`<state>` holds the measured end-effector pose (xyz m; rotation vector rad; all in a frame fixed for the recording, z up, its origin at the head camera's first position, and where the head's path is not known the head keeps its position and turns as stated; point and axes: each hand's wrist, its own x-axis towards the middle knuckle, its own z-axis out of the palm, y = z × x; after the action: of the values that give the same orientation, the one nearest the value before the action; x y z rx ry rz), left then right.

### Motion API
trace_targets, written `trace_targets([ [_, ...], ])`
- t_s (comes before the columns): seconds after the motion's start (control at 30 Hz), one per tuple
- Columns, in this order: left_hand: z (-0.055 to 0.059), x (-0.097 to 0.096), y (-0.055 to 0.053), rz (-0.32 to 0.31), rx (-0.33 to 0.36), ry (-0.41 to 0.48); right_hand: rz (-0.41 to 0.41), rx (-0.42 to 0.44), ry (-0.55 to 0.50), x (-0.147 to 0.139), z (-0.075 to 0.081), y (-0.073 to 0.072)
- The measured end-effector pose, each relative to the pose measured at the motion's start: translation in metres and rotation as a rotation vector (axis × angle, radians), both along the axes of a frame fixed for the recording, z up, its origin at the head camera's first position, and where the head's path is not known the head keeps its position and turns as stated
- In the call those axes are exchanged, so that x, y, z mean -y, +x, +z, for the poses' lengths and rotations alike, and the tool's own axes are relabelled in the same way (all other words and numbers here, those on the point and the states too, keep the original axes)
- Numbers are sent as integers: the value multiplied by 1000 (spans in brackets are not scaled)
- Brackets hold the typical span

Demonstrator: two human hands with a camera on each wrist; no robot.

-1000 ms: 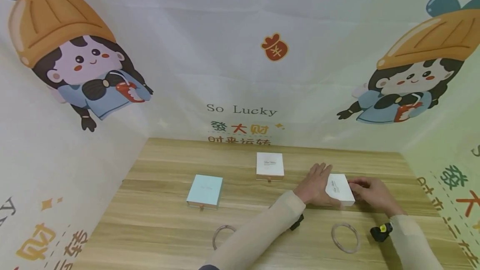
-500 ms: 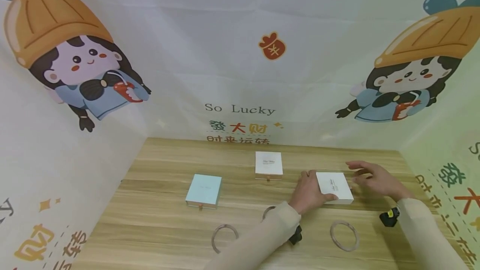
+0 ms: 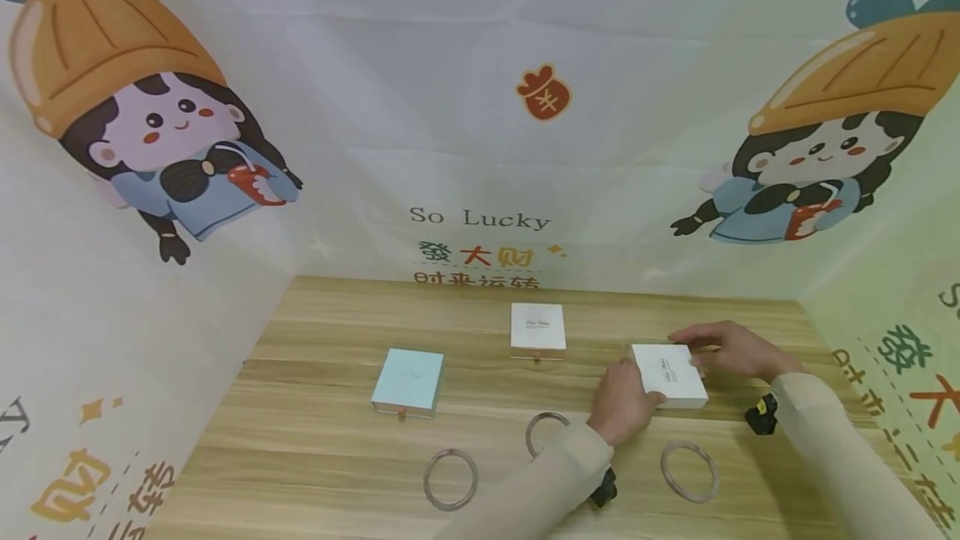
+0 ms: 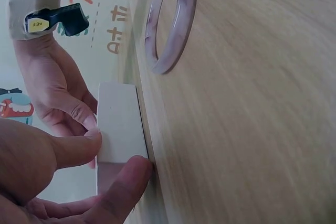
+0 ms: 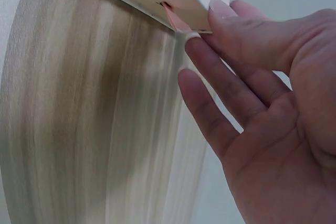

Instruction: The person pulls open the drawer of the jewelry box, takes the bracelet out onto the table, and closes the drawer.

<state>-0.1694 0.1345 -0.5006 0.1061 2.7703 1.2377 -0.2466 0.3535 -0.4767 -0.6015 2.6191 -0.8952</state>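
Note:
A white flat square box (image 3: pixel 670 376) with small dark lettering lies on the table, between both hands. My left hand (image 3: pixel 624 405) grips its left side, thumb at the near edge; the left wrist view shows that thumb and fingers around one end of the box (image 4: pixel 119 121). On the opposite side, my right hand (image 3: pixel 731 350) holds the far right corner, thumb on the edge and forefinger behind. In the right wrist view, a pink ribbon tab (image 5: pixel 176 18) sticks out of the box's side, by the right hand's fingertips. The other right fingers are extended.
Left of the hands stand a light blue box (image 3: pixel 408 382) and another white box (image 3: pixel 537 327). Nearer lie a left bangle (image 3: pixel 450 507), a middle bangle (image 3: pixel 528 436) partly behind the left sleeve, and a right bangle (image 3: pixel 664 469). A printed cloth (image 3: pixel 480 140) hangs behind.
My left hand slid from over the box to its left side and nearer edge. My right hand moved away from the box's right side, then came back to its far corner.

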Motion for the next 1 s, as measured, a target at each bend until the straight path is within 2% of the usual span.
trace_targets([
  [0.27, 1, 1, -1, 13, -15, 33, -65, 61, -6, 4, -4, 2],
  [0.43, 1, 3, -3, -5, -33, 41, -77, 41, -3, 4, -3, 3],
  [0.63, -1, 6, -9, -20, -36, 95, -98, 38, 8, 3, -1, 8],
  [0.8, -2, 9, -16, -2, -54, 104, -110, 11, 19, 1, -1, 14],
  [1.0, -2, 12, -26, 35, -27, 132, -145, -24, -32, -1, -5, 25],
])
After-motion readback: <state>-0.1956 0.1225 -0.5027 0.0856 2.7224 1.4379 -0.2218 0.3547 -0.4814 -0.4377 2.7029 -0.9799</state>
